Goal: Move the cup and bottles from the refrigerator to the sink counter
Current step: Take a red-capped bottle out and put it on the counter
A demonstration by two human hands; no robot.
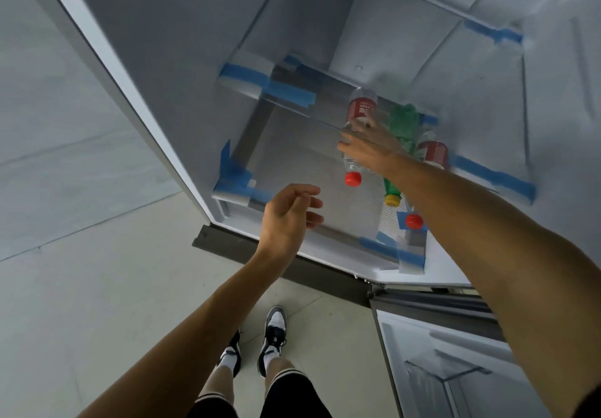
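**Right hand on a red-capped bottle inside the refrigerator**

While the left hand [286, 219] hangs open with loosely curled fingers at the front edge of the glass shelf [292, 157], the right hand [370, 147] reaches further in and lies over the clear red-labelled bottle [359, 108], whose red cap points toward the shelf front; whether its fingers have closed around the bottle cannot be told. Just beside that bottle, away from the left hand, lies a green bottle [403, 128] with a yellow cap, partly under the right forearm. Beyond it, nearest the shelf's far side, lies a second red-labelled bottle [434, 152]. All three rest on the shelf inside the refrigerator [156, 43], well apart from the left hand.
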